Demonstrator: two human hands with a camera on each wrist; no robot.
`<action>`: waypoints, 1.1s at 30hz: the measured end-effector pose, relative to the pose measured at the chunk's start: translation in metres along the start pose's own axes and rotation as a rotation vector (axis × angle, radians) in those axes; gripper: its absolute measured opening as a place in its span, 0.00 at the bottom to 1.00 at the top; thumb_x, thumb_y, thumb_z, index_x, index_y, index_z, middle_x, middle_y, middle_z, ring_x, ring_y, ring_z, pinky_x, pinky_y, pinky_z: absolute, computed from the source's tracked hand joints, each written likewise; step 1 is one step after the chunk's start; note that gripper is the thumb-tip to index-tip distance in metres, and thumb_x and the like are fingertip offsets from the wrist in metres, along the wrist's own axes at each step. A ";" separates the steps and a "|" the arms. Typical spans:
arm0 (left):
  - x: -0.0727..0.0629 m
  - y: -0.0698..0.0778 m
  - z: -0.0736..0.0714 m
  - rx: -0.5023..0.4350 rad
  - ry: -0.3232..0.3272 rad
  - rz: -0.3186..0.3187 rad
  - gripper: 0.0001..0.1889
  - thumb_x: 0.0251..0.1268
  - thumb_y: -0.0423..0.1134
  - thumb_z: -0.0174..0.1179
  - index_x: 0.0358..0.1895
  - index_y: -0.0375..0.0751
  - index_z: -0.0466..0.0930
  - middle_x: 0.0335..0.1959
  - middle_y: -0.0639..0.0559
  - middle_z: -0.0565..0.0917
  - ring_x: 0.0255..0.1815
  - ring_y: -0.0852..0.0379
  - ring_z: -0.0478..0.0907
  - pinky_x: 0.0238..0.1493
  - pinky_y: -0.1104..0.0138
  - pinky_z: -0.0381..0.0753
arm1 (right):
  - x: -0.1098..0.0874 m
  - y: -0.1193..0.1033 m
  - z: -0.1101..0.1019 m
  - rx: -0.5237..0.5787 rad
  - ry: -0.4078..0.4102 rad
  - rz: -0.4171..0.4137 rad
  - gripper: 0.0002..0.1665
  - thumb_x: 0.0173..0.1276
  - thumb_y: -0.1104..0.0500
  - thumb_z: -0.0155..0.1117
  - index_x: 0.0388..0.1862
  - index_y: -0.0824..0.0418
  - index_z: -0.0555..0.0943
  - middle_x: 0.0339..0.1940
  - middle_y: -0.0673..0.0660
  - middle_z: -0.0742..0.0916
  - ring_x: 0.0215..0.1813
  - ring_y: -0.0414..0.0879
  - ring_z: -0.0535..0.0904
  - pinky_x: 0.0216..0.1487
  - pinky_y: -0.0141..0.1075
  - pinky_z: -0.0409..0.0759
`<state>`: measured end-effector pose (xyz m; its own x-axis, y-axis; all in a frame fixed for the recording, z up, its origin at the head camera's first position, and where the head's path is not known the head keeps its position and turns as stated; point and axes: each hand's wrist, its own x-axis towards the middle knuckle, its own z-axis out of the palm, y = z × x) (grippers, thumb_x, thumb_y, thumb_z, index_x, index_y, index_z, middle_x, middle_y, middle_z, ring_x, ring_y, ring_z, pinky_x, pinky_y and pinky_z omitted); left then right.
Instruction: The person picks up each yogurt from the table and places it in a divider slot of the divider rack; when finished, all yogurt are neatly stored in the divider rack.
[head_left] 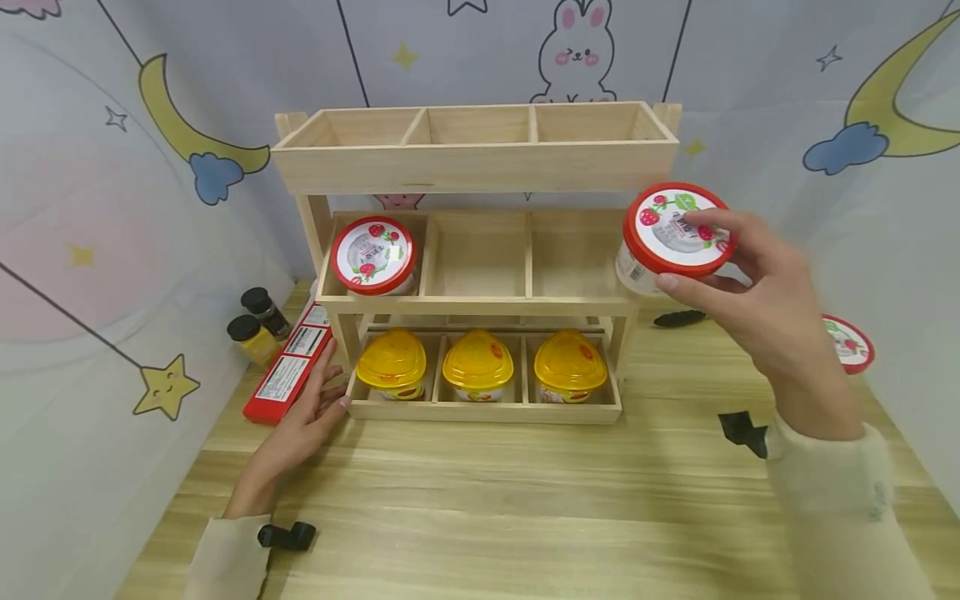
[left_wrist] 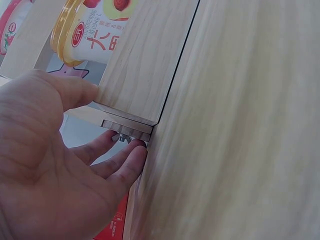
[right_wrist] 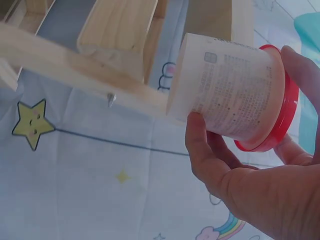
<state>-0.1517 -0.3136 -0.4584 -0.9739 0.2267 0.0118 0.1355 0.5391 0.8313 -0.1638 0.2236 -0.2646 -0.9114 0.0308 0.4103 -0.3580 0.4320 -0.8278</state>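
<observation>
A tub (head_left: 675, 233) with a red-rimmed strawberry lid is in my right hand (head_left: 772, 292), beside the right end of the middle tier of a wooden rack (head_left: 480, 171). In the right wrist view, the fingers and thumb grip this white tub (right_wrist: 230, 85), which tilts in the hand. My left hand (head_left: 303, 425) holds the rack's lower left corner. From the left wrist, the hand (left_wrist: 65, 150) shows its thumb on the tray edge and its fingertips by a wing nut (left_wrist: 121, 137). A similar tub (head_left: 373, 256) sits in the middle tier's left compartment.
Yellow-lidded tubs (head_left: 478, 360) fill the bottom tier's three compartments. Left of the rack are a red box (head_left: 288, 367) and two black-capped jars (head_left: 255, 337). Another strawberry lid (head_left: 850, 343) shows behind the right arm. A black object (head_left: 679, 318) lies right of the rack.
</observation>
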 end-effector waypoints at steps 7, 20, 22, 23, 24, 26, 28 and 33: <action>-0.001 0.000 -0.001 0.000 0.002 -0.005 0.50 0.85 0.36 0.54 0.88 0.71 0.25 0.84 0.27 0.54 0.77 0.20 0.69 0.77 0.32 0.69 | 0.006 -0.011 0.024 0.024 -0.099 -0.008 0.37 0.66 0.60 0.80 0.74 0.45 0.80 0.72 0.47 0.78 0.63 0.46 0.78 0.54 0.19 0.84; -0.001 0.000 0.000 0.003 0.004 0.002 0.49 0.85 0.35 0.53 0.89 0.68 0.26 0.84 0.27 0.54 0.77 0.20 0.69 0.77 0.32 0.69 | 0.019 -0.030 0.076 0.140 -0.250 -0.068 0.37 0.66 0.60 0.81 0.73 0.46 0.79 0.73 0.51 0.79 0.66 0.48 0.79 0.61 0.24 0.85; -0.001 0.000 0.000 0.001 0.007 0.003 0.49 0.85 0.35 0.53 0.89 0.68 0.26 0.84 0.26 0.54 0.77 0.20 0.69 0.77 0.32 0.69 | 0.021 -0.033 0.081 0.152 -0.262 -0.063 0.37 0.66 0.59 0.81 0.73 0.46 0.79 0.74 0.51 0.78 0.67 0.49 0.79 0.63 0.25 0.85; -0.001 0.001 0.000 0.000 0.008 0.002 0.50 0.85 0.35 0.53 0.89 0.69 0.26 0.84 0.26 0.54 0.77 0.20 0.69 0.77 0.32 0.69 | 0.022 -0.034 0.084 0.159 -0.268 -0.060 0.37 0.66 0.59 0.81 0.73 0.46 0.79 0.75 0.50 0.78 0.68 0.49 0.79 0.64 0.25 0.85; -0.001 0.001 0.000 -0.001 0.009 0.001 0.50 0.85 0.35 0.53 0.89 0.69 0.26 0.84 0.26 0.54 0.77 0.20 0.69 0.77 0.31 0.69 | 0.023 -0.035 0.087 0.163 -0.275 -0.058 0.37 0.66 0.59 0.81 0.73 0.46 0.79 0.75 0.50 0.77 0.68 0.49 0.79 0.64 0.26 0.85; -0.001 0.002 0.000 -0.005 0.009 -0.002 0.50 0.85 0.34 0.53 0.89 0.69 0.26 0.84 0.26 0.54 0.78 0.20 0.68 0.77 0.31 0.68 | 0.025 -0.036 0.092 0.171 -0.292 -0.050 0.37 0.66 0.58 0.81 0.73 0.47 0.78 0.75 0.51 0.77 0.69 0.49 0.80 0.65 0.28 0.85; -0.001 0.002 0.000 -0.006 0.007 -0.007 0.50 0.85 0.35 0.53 0.89 0.69 0.25 0.85 0.26 0.53 0.78 0.19 0.68 0.77 0.31 0.68 | 0.027 -0.037 0.097 0.161 -0.306 -0.046 0.38 0.66 0.58 0.81 0.73 0.47 0.78 0.75 0.51 0.78 0.68 0.50 0.82 0.65 0.29 0.86; -0.001 0.002 0.000 -0.009 0.004 -0.012 0.50 0.85 0.35 0.53 0.88 0.70 0.25 0.85 0.26 0.53 0.78 0.19 0.68 0.77 0.30 0.69 | 0.030 -0.036 0.107 0.134 -0.327 -0.061 0.39 0.65 0.58 0.82 0.73 0.48 0.77 0.73 0.51 0.79 0.65 0.50 0.84 0.68 0.34 0.86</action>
<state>-0.1500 -0.3128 -0.4568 -0.9761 0.2175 0.0040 0.1225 0.5347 0.8361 -0.2002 0.1126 -0.2631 -0.8963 -0.2910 0.3345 -0.4176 0.3010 -0.8573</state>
